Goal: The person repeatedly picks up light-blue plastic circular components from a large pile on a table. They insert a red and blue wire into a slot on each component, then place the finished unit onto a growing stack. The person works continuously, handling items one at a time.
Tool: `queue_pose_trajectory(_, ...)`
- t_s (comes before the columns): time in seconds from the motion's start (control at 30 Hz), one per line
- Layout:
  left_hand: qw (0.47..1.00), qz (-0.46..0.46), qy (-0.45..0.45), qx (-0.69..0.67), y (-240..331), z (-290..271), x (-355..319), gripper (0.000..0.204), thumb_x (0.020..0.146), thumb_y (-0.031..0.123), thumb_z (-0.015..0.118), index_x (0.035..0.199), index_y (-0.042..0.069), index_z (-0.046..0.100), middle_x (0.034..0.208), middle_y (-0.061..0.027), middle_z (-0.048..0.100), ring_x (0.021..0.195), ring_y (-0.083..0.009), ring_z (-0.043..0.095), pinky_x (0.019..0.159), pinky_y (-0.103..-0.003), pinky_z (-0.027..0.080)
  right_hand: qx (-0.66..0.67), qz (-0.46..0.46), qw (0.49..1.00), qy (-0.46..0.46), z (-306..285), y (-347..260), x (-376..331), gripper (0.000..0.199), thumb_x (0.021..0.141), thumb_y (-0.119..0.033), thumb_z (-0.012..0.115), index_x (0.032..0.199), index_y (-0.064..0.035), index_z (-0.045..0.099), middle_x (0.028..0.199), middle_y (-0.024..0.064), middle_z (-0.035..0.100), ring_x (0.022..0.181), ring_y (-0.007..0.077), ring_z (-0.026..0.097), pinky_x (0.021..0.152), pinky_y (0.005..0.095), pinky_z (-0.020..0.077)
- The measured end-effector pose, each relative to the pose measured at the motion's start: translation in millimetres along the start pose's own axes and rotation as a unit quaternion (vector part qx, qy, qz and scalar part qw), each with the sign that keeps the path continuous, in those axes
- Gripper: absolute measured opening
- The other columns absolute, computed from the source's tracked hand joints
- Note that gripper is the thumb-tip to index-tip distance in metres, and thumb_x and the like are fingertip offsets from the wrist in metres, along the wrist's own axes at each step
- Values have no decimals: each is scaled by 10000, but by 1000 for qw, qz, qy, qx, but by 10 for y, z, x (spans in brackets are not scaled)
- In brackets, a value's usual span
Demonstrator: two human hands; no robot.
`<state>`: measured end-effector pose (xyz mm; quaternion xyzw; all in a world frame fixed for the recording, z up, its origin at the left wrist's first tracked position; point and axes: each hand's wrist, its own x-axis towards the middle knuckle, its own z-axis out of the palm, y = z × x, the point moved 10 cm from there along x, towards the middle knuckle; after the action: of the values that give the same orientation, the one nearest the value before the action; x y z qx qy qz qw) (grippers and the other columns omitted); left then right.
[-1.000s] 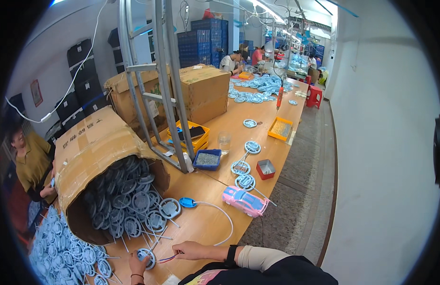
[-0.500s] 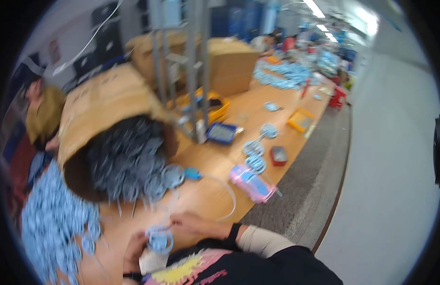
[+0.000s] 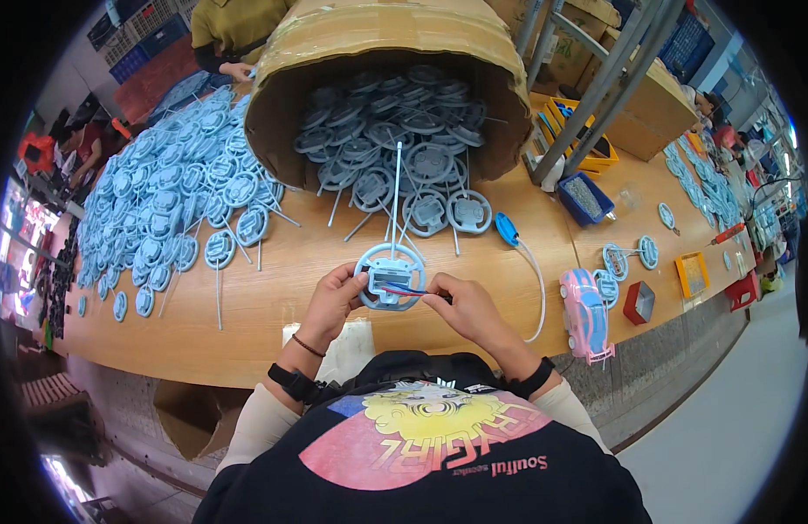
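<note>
A light-blue toy steering wheel [image 3: 388, 264] with a long thin white rod standing from its far edge is gripped at its left rim by my left hand [image 3: 334, 299]. Red, blue and dark wires [image 3: 404, 289] run across the open middle of the wheel. My right hand [image 3: 460, 306] pinches their outer ends between thumb and finger, just off the right rim. Beyond the wheel, a large cardboard box [image 3: 386, 37] lies on its side, filled with similar wheels [image 3: 430, 162]. Another big heap of light-blue wheels [image 3: 159, 201] spreads to its left.
A pink and blue toy car [image 3: 585, 310] stands on the wooden table [image 3: 474, 336] at right, near a red tray [image 3: 639, 303] and a yellow tray [image 3: 692, 274]. A blue tip on a clear tube [image 3: 507, 229], a blue bin [image 3: 584, 199] and metal posts [image 3: 618, 79] lie beyond. Another person's hand [image 3: 238, 72] shows far left.
My view has swung left, bringing the box and heap toward the middle. The wheel stays in my left hand, now with its rod and the wires plainly visible.
</note>
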<state>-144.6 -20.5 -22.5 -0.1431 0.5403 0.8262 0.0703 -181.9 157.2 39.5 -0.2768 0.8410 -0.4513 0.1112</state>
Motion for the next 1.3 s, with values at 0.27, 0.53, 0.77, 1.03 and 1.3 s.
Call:
queue_pose_trajectory(0.27, 995, -40, -82, -49, -104, 136, 122, 269, 902, 177, 496, 1119, 18, 505, 990, -50, 586, 877, -147, 589, 806, -322, 501, 21, 15, 999, -36, -81, 103, 69, 154, 790, -180, 611, 803, -33, 566, 670, 93, 589, 594, 205, 556, 568, 312, 428)
queue_pose_trajectory(0.53, 972, -87, -124, -179, -209, 178, 77, 385, 915, 274, 461, 1210, 28, 435, 1148, -94, 540, 1043, -209, 538, 919, -379, 432, 67, 11, 997, -45, 99, 130, 111, 166, 757, -214, 604, 782, -55, 562, 692, 125, 593, 649, 299, 573, 577, 382, 430)
queue_pose_trajectory(0.77, 957, -106, -122, -242, -480, -21, 132, 424, 918, 308, 434, 1244, 37, 405, 1229, -114, 492, 1133, -238, 477, 985, -415, 363, 38, 4, 998, -50, 314, 148, 169, 163, 755, -218, 593, 773, -61, 554, 694, 130, 591, 656, 312, 570, 579, 391, 429)
queue_pose_trajectory(1.03, 989, -16, 22, -144, -449, -1801, -204, 455, 903, 319, 469, 1272, 65, 391, 1254, -79, 477, 1150, -223, 457, 995, -408, 349, -9, 26, 992, -122, 669, 288, 230, 195, 761, -253, 595, 799, -66, 554, 707, 138, 595, 678, 319, 580, 591, 406, 435)
queue_pose_trajectory(1.3, 953, 242, 146, -110, 1635, -2613, 554, 485, 941, 358, 358, 1293, 24, 367, 1281, -133, 445, 1217, -249, 391, 996, -348, 332, 60, 95, 992, -63, 463, 569, 237, 189, 768, -218, 610, 805, -41, 555, 717, 134, 604, 659, 294, 585, 587, 364, 446)
